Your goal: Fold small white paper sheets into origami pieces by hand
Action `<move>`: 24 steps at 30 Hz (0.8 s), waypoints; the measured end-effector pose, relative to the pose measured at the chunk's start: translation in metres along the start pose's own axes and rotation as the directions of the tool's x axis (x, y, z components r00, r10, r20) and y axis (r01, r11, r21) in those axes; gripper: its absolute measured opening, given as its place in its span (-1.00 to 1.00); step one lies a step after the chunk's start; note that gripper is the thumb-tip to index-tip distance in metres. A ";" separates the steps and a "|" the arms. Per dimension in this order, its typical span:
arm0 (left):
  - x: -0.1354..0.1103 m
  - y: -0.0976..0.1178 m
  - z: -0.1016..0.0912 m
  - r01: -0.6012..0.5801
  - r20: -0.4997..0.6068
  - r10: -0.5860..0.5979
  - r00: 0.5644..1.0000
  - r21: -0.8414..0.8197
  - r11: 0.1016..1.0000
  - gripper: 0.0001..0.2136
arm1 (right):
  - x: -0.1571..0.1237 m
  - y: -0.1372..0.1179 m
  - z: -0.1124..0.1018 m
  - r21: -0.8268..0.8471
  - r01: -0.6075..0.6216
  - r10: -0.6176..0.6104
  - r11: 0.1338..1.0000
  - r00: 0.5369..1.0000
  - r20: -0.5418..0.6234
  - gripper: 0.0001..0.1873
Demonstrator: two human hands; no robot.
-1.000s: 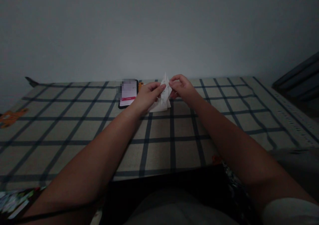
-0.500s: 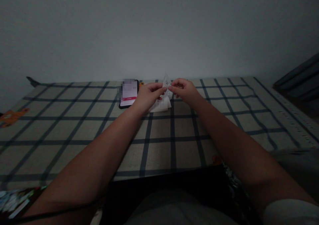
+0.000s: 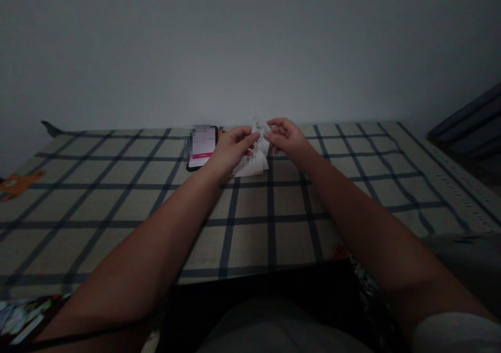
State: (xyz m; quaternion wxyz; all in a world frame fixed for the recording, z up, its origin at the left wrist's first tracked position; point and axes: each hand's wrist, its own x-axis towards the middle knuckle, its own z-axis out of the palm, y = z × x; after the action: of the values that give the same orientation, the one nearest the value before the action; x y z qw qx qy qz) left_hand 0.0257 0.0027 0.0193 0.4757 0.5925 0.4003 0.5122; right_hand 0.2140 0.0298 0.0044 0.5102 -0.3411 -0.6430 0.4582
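A crumpled white piece of thin paper (image 3: 259,129), tissue-like, stands up between my two hands. My left hand (image 3: 234,147) pinches its left side between thumb and fingers. On the other side my right hand (image 3: 285,136) has its thumb and fingertips at the paper's right edge, its other fingers loosely curled. Below them a flatter white sheet (image 3: 250,168) lies on the checked cloth, partly hidden by my left hand; whether it joins the upper piece I cannot tell. Left of my left hand lies a phone (image 3: 202,147) with its screen lit.
The checked cloth (image 3: 250,202) covers the surface up to a plain wall (image 3: 250,50). An orange printed figure (image 3: 19,184) shows at the left. Dark slatted boards (image 3: 469,116) stand at the right, and a colourful item (image 3: 23,316) lies at the lower left.
My hands have drawn slightly apart, the left one shifting left and the right one opening its fingers a little. The paper's upright tip has moved left and spread wider.
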 end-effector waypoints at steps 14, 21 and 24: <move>-0.002 0.002 0.006 0.207 0.128 -0.168 0.977 -0.421 0.883 -0.72 | -0.006 0.000 -0.009 -0.662 0.555 -0.578 0.504 0.786 0.218 -0.96; 0.003 0.000 0.002 0.215 0.073 -0.204 0.976 -0.437 0.873 -0.75 | -0.002 0.002 -0.014 -0.677 0.574 -0.596 0.460 0.765 0.243 -0.81; 0.003 0.001 0.001 0.218 0.053 -0.217 0.975 -0.427 0.877 -0.69 | 0.000 0.003 -0.016 -0.632 0.588 -0.614 0.506 0.760 0.215 -0.75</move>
State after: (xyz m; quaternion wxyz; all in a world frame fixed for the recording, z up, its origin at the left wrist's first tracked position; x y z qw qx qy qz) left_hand 0.0272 0.0052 0.0210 0.6499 0.4251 0.3405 0.5301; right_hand 0.2294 0.0341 0.0027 0.4913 -0.2637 -0.8300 -0.0149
